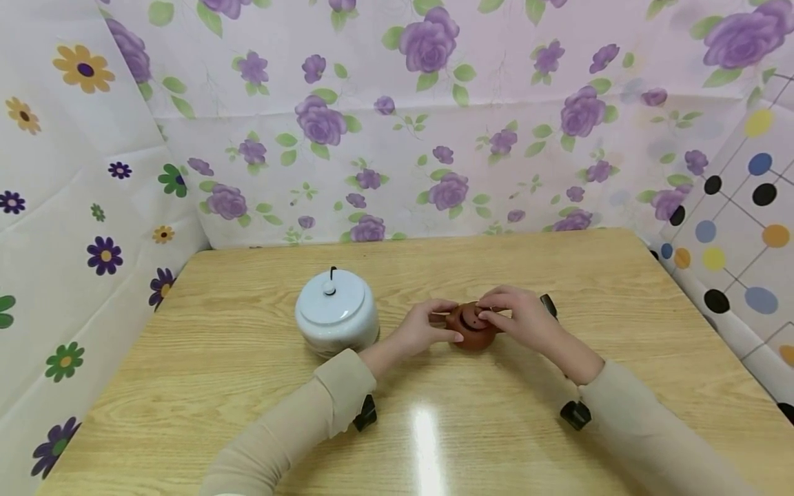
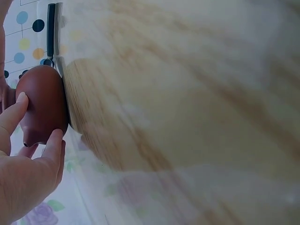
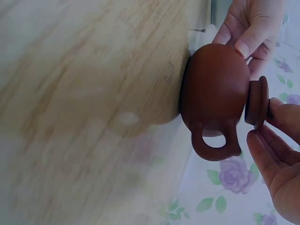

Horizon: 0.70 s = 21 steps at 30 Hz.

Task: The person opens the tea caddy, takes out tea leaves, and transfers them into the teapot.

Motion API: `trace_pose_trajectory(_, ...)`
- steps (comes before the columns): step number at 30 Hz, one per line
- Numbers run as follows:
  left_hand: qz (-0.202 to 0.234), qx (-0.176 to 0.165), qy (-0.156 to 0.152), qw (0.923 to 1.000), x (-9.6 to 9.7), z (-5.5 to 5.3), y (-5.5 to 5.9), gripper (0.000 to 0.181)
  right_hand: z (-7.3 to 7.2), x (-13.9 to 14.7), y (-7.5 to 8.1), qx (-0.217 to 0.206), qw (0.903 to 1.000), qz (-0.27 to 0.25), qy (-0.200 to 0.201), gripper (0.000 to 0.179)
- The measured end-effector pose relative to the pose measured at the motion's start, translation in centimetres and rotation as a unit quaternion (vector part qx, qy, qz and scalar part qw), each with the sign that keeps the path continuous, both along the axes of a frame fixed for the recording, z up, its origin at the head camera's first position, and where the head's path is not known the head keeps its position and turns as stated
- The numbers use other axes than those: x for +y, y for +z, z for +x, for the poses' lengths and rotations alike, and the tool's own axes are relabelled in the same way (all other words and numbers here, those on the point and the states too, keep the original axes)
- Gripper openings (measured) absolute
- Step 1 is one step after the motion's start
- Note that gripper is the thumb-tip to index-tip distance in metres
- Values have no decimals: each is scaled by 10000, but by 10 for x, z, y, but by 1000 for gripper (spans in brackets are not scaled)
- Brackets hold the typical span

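A reddish-brown clay teapot (image 1: pixel 473 342) stands upright on the wooden table. My left hand (image 1: pixel 423 328) steadies its body from the spout side, thumb and fingers on opposite sides of the spout (image 2: pixel 33 137). Between thumb and fingertips, my right hand (image 1: pixel 516 318) pinches the knob and edge of the small round lid (image 3: pixel 257 101). In the right wrist view the lid's inner rim shows at the pot's mouth, lifted a little out of it. The looped handle (image 3: pixel 215 153) points away from the left hand. The pot's inside is hidden.
A white lidded jar (image 1: pixel 338 337) stands on the table (image 1: pixel 248 406), left of the teapot and close to my left forearm. Flowered cloth (image 1: pixel 384 165) hangs behind the table's far edge. Patterned cloths also border the left and right sides.
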State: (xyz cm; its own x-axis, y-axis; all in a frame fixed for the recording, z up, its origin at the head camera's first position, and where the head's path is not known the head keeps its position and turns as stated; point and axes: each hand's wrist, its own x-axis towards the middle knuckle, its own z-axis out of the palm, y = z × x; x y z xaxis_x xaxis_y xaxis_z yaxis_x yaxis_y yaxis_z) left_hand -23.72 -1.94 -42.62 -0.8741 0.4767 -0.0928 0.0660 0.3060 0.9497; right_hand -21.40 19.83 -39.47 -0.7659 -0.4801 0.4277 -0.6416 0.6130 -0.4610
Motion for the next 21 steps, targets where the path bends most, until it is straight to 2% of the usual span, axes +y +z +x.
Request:
trace_pose_trajectory(10, 33, 13, 7, 10000, 1, -1, 1, 54, 20, 12, 8, 643, 9979, -21, 106, 17)
trace_pose_trajectory(21, 51, -27, 26, 10000, 1, -1, -2, 55, 47, 20, 4, 475, 9983, 32, 322, 21)
